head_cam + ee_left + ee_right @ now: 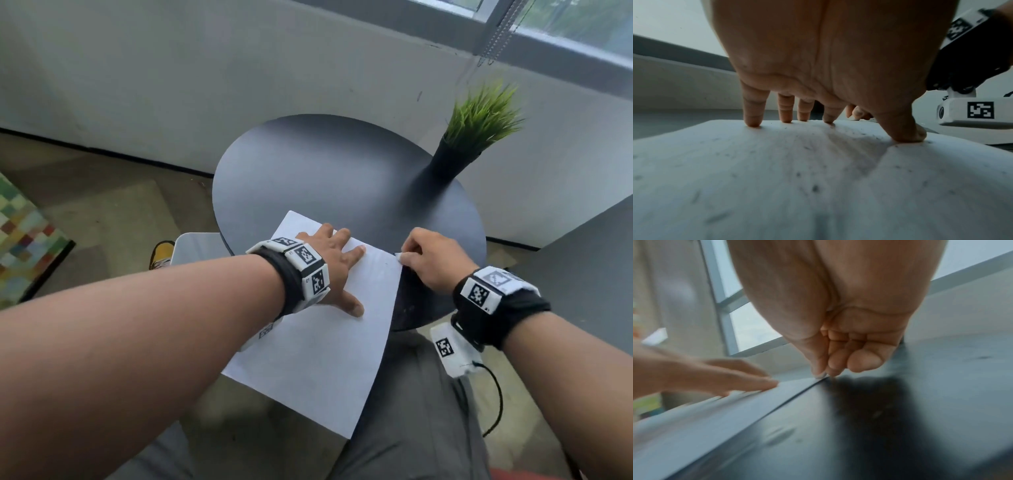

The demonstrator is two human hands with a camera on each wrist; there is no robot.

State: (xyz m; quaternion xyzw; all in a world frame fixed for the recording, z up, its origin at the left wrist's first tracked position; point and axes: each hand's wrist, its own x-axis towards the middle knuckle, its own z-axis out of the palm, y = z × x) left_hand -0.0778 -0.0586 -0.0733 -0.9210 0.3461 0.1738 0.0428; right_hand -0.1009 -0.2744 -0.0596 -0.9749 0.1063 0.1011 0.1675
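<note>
A white sheet of paper [318, 349] lies on the round dark table [325, 171], its near half hanging over the table's front edge above my lap. My left hand [337, 270] lies flat on the sheet with fingers spread, and in the left wrist view its fingertips [754, 123] press into the paper [818, 186]. My right hand [428, 260] is at the sheet's far right corner with fingers curled. In the right wrist view my right hand [826, 373] pinches the paper's edge [797, 386] between thumb and fingertip against the table [900, 418].
A black pot with green grass-like leaves [476, 133] stands at the table's far right. A white stool [198, 246] and a yellow shoe [161, 253] are on the floor to the left, beside a chequered cushion [24, 240]. A wall and window [565, 20] stand behind.
</note>
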